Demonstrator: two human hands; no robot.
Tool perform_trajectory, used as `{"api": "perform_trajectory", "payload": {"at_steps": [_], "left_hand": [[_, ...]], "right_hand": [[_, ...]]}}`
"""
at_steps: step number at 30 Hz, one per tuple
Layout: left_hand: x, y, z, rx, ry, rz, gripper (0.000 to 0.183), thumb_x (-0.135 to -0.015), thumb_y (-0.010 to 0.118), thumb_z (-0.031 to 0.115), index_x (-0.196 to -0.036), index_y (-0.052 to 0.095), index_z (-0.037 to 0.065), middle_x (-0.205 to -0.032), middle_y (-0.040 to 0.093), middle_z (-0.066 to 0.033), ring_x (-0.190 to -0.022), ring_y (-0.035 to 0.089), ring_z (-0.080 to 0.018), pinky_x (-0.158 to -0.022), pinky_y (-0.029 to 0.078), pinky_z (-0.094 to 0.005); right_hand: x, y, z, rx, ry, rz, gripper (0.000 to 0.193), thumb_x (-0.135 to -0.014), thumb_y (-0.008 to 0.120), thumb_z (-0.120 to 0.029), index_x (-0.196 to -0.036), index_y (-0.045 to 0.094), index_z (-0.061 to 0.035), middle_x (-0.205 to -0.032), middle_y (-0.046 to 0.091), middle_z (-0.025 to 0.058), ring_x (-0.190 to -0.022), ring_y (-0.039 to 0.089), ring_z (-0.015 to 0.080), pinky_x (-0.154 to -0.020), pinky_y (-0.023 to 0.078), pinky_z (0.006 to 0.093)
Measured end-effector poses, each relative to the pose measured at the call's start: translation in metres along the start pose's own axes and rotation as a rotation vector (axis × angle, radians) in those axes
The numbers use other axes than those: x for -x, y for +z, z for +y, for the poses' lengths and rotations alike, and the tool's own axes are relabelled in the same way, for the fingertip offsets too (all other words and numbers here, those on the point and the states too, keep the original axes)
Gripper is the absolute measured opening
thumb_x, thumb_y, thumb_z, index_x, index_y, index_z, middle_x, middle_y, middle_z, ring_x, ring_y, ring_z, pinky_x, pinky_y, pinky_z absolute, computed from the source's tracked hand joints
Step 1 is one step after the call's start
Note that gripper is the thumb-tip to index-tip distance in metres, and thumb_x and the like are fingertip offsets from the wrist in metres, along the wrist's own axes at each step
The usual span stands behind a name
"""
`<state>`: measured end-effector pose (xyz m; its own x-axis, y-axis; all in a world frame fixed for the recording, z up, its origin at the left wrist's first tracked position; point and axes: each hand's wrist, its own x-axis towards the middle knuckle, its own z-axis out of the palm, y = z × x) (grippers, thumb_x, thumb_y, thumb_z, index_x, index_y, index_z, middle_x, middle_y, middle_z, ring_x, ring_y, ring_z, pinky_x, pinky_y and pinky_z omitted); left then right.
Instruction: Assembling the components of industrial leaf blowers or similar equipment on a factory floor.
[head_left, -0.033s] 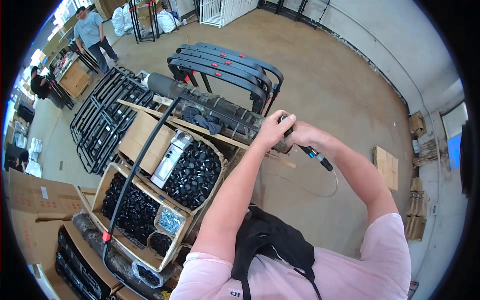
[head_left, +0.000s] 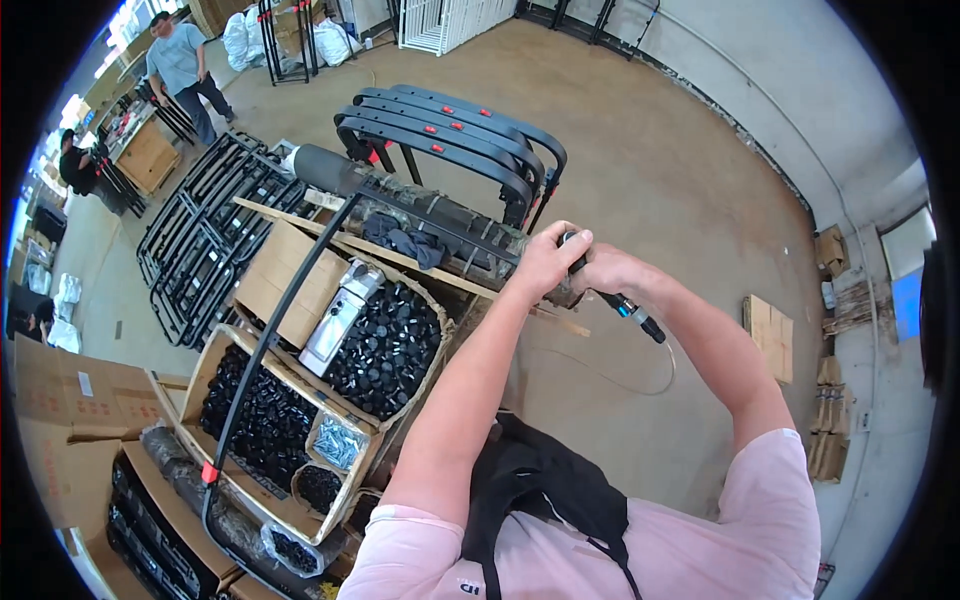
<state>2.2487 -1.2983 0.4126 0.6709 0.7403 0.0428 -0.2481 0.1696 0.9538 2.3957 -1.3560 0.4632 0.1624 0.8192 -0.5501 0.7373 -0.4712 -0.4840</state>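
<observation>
Grasping the black tool [head_left: 629, 309] beside the padded beam [head_left: 460, 213], your right hand [head_left: 612, 272] slants its long axis far-left to near-right, exposed end rightward; your left hand [head_left: 543, 260] clasps the bent tube [head_left: 300, 284].

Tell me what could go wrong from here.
The thin hose looping below the black tool might snag and tug it. The bent black tube crosses over loose black parts in this view; a swing could scatter some. With left grip and right grip so close together, a slip might cause a pinch.
</observation>
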Motion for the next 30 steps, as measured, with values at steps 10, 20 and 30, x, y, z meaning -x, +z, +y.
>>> {"api": "perform_trajectory", "payload": {"at_steps": [10,20,30], "left_hand": [[-0.002,0.002,0.005,-0.01,-0.014,0.023,0.033,-0.1,0.074,0.035,-0.105,0.071,0.002,-0.089,0.067,-0.0006,-0.081,0.058,-0.0101,-0.073,0.05,-0.0307],[-0.006,-0.079,0.069,-0.02,0.102,0.272,0.031,-0.099,0.074,0.032,-0.093,0.069,0.002,-0.078,0.062,0.0009,-0.072,0.054,-0.0068,-0.065,0.048,-0.0296],[-0.057,-0.3,0.127,-0.032,0.199,0.665,0.035,-0.1,0.071,0.038,-0.1,0.072,0.003,-0.091,0.069,-0.0034,-0.083,0.061,-0.0127,-0.074,0.052,-0.0323]], "right_hand": [[0.019,-0.011,-0.018,-0.076,0.025,-0.034,0.026,-0.073,0.074,-0.014,-0.093,0.068,0.0005,-0.08,0.064,0.006,-0.076,0.059,0.0185,-0.068,0.046,0.0358],[0.001,-0.025,-0.146,0.204,-0.166,-0.011,0.036,-0.084,0.068,-0.03,-0.096,0.071,0.0041,-0.081,0.076,0.013,-0.063,0.074,0.0266,-0.069,0.059,0.0411],[-0.2,0.014,-0.325,0.139,-0.49,-0.101,0.036,-0.087,0.064,-0.034,-0.085,0.073,0.0009,-0.076,0.075,0.0114,-0.06,0.073,0.0238,-0.064,0.057,0.0394]]}}
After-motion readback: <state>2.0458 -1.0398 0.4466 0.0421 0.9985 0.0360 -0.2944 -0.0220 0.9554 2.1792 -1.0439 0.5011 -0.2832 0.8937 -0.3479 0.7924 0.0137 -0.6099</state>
